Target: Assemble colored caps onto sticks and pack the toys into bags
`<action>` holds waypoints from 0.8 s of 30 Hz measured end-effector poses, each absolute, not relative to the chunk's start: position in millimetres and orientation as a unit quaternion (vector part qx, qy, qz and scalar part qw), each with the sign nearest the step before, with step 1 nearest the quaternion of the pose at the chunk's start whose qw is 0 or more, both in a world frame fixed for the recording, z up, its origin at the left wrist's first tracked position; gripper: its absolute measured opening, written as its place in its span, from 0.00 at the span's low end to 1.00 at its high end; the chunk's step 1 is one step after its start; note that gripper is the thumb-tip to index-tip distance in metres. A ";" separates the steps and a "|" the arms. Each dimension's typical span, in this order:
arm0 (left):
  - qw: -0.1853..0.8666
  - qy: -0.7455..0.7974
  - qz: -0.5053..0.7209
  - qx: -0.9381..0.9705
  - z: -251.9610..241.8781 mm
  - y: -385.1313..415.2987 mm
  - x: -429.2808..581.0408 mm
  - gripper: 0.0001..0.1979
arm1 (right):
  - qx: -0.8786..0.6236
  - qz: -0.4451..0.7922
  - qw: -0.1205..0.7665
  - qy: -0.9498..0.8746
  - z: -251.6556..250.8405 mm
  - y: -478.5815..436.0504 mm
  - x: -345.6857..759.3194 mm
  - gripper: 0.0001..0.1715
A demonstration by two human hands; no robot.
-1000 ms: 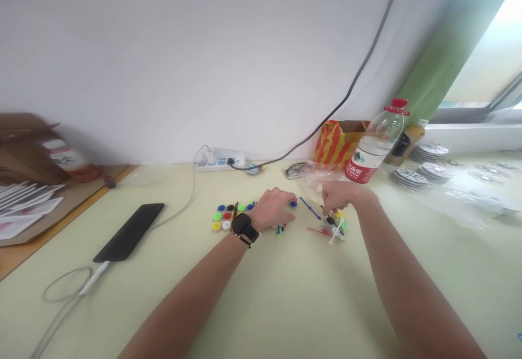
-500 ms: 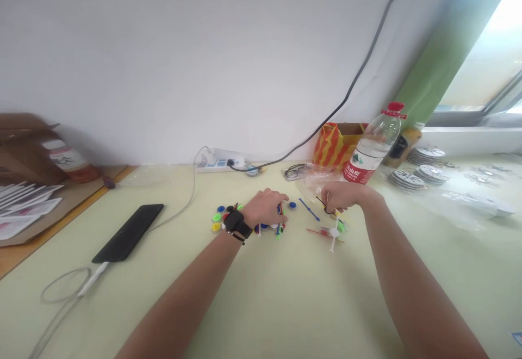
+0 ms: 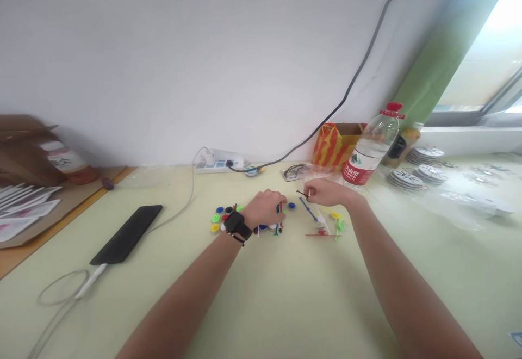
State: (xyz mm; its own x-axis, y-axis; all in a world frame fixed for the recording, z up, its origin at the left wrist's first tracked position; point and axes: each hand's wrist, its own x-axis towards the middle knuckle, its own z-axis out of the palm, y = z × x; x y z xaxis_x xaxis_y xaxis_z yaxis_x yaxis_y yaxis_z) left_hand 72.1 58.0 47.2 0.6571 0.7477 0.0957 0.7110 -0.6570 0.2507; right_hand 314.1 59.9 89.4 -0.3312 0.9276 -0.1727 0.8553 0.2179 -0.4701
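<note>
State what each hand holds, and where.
The right hand pinches a thin black piece behind its free left end. Left hand, over coloured pieces: cannot tell.

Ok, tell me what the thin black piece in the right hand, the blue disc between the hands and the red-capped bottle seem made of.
Thin black piece: probably plastic, evenly coloured; too small to judge its finish. Blue disc: likely plastic, given its bright colour; gloss unclear. Red-capped bottle: most likely clear, glossy plastic, since the background shows through its upper part.
</note>
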 end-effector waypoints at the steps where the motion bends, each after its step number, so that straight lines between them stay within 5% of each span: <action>1: 0.095 0.403 0.096 0.905 47.4 57.9 72.4 0.18 | -0.568 0.257 0.083 -0.778 88.3 60.1 312.2 0.08; 13: 0.058 0.420 0.101 0.900 46.0 55.7 76.1 0.17 | -0.524 0.409 0.197 -0.720 59.5 62.7 280.2 0.07; 24: 0.104 0.410 0.206 0.883 53.2 52.2 87.3 0.22 | -0.521 0.419 0.249 -0.700 72.2 67.0 298.9 0.07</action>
